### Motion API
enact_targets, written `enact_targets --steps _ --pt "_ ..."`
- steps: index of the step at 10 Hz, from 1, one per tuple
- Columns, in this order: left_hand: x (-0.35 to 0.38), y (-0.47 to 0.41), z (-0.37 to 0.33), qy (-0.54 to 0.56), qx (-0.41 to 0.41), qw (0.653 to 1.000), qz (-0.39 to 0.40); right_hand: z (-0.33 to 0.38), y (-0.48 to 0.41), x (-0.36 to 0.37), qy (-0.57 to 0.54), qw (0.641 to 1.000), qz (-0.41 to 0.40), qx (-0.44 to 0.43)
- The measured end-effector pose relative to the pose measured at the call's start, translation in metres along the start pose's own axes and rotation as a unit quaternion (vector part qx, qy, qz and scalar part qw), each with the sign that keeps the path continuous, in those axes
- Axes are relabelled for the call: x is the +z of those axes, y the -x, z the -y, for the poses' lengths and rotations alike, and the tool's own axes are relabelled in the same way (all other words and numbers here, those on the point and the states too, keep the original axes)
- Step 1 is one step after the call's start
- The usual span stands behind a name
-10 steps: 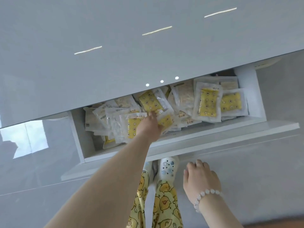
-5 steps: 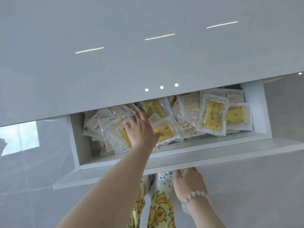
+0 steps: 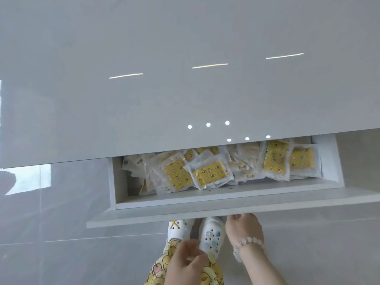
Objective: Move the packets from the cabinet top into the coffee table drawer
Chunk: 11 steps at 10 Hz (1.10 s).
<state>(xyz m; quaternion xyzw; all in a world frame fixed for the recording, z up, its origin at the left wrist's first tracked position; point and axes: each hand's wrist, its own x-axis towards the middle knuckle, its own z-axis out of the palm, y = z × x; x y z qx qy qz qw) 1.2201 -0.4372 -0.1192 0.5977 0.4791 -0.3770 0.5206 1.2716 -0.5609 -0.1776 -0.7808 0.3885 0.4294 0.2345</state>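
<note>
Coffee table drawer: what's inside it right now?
The drawer holds a loose heap of clear packets, many with yellow patterned contents, some pale. Its back part is hidden under the tabletop, so any packets there can't be seen.

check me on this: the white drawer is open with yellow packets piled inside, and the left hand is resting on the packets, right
Not quite. The head view shows the left hand out of the white drawer, down near the yellow patterned trousers, touching no packets. The rest holds: the drawer is open with clear-wrapped yellow packets piled inside.
</note>
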Motion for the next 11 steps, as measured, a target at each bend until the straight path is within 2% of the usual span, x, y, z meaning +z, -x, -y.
enact_targets --steps 1,2,4,5,6,7,9,10,11 --pt "-0.007 -0.025 -0.019 0.135 -0.048 0.989 0.034 0.018 -0.002 -0.006 0.012 1.000 -0.007 -0.009" --pt "-0.019 -0.046 -0.053 0.176 -0.027 0.984 0.027 0.032 -0.009 -0.014 0.003 0.999 -0.031 -0.026" --pt "-0.030 -0.070 -0.089 0.175 0.024 0.983 0.045 0.070 -0.026 -0.026 -0.008 0.996 -0.062 -0.062" --pt "-0.032 -0.077 -0.107 0.180 0.063 0.979 0.071 0.086 -0.027 -0.037 -0.013 0.990 -0.071 -0.120" --pt "-0.032 -0.079 -0.119 0.144 0.123 0.979 0.080 0.098 -0.024 -0.047 -0.002 0.984 -0.072 -0.161" --pt "-0.030 -0.083 -0.129 0.077 0.165 0.980 0.079 0.111 -0.023 -0.052 0.028 0.987 -0.052 -0.147" --pt "-0.025 -0.097 -0.126 -0.050 0.182 0.979 0.073 0.115 -0.021 -0.055 0.094 0.986 -0.021 -0.136" --pt "-0.037 -0.094 -0.130 -0.103 0.148 0.982 0.051 0.112 -0.009 -0.065 0.155 0.976 -0.003 -0.150" --pt "-0.061 -0.052 -0.132 -0.155 0.135 0.978 0.032 0.105 0.028 -0.080 0.205 0.963 0.033 -0.173"
